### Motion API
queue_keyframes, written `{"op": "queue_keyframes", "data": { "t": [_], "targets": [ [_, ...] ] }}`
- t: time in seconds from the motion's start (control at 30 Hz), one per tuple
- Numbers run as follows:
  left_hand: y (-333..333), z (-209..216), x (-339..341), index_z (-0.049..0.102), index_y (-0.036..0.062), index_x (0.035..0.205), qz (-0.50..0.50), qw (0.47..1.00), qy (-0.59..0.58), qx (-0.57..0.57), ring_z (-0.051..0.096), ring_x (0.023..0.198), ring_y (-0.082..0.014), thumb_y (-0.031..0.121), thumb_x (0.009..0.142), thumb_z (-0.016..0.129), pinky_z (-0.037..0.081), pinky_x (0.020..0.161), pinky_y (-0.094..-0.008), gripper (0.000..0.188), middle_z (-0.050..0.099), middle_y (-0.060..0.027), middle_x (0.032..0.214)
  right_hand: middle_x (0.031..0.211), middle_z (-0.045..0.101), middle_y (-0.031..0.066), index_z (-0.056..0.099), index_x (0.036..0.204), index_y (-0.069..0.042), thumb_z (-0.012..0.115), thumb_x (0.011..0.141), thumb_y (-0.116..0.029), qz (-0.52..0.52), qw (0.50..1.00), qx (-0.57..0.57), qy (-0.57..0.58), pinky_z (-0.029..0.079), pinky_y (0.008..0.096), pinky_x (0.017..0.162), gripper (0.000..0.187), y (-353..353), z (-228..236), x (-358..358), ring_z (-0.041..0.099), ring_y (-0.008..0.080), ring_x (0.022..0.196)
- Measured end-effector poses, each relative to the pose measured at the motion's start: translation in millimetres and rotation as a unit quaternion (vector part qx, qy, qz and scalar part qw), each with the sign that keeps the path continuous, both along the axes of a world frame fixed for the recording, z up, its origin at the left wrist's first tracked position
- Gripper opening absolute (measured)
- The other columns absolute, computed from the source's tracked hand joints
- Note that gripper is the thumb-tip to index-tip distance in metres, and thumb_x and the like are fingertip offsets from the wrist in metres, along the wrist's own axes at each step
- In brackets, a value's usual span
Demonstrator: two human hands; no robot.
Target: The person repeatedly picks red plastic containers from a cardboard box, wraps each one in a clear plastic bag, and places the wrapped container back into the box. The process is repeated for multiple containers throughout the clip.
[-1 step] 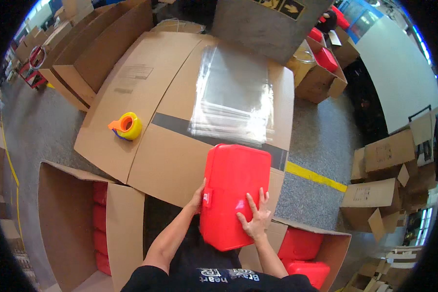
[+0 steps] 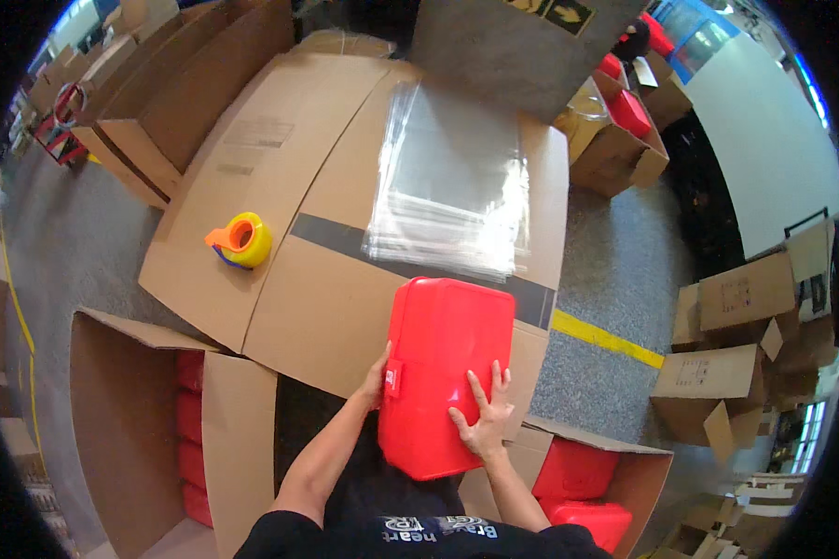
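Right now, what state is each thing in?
Red rectangular plastic case, shut
Left hand, against case's side
Right hand, spread on case
Lower left brown cardboard box, open, occupied
Lower right brown cardboard box, open, occupied
Clear flat plastic sheets, stacked
Yellow and orange round holder, unheld

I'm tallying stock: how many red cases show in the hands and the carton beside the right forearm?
3: one red case between the left hand and right hand; in the carton, a farther case and a nearer case. More may be hidden beneath.
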State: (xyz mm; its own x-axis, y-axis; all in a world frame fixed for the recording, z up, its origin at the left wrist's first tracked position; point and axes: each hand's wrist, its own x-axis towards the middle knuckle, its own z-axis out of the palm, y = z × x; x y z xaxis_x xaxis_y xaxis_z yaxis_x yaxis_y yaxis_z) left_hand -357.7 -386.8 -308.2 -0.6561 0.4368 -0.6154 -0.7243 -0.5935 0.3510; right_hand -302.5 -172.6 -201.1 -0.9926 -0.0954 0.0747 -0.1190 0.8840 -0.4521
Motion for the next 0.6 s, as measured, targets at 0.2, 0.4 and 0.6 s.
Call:
{"op": "queue_keyframes", "data": {
  "t": [0.2, 0.4, 0.6],
  "targets": [
    [-42, -18, -20, 0.036, 0.0014, 0.142, 0.104, 0.926, 0.058, -0.358, 0.047, 0.124, -0.0292, 0.059, 0.094, 0.039, 0.035, 0.106, -0.0404, 0.075, 0.043, -0.0145, 0.141, 0.145, 0.041, 0.0162, 0.054, 0.134, -0.016, 0.071, 0.078, -0.031, 0.03, 0.998, 0.046, 0.016, 0.038, 0.0424, 0.087, 0.061, -9, -7, -24, 0.041, 0.0344, 0.131],
    [-49, 68, -107, 0.063, 0.0063, 0.12, -0.048, 0.701, 0.443, -0.557, 0.05, 0.126, -0.0272, 0.037, 0.079, 0.073, 0.039, 0.104, -0.0405, 0.052, 0.053, -0.0149, 0.134, 0.115, 0.064, 0.016, 0.055, 0.126, -0.004, 0.059, 0.086, 0.0, 0.014, 0.995, -0.088, 0.054, 0.05, 0.0391, 0.086, 0.04, 37, -34, -215, 0.062, 0.0319, 0.104],
    [-32, 88, -138, 0.07, 0.0031, 0.095, -0.056, 0.801, 0.247, -0.543, 0.056, 0.119, -0.029, 0.019, 0.065, 0.086, 0.043, 0.101, -0.0418, 0.037, 0.067, -0.0117, 0.11, 0.099, 0.065, 0.024, 0.048, 0.131, 0.001, 0.06, 0.084, -0.015, 0.143, 0.971, 0.164, -0.098, 0.051, 0.0466, 0.079, 0.051, -12, -91, -447, 0.063, 0.0394, 0.087]
  ]
}}
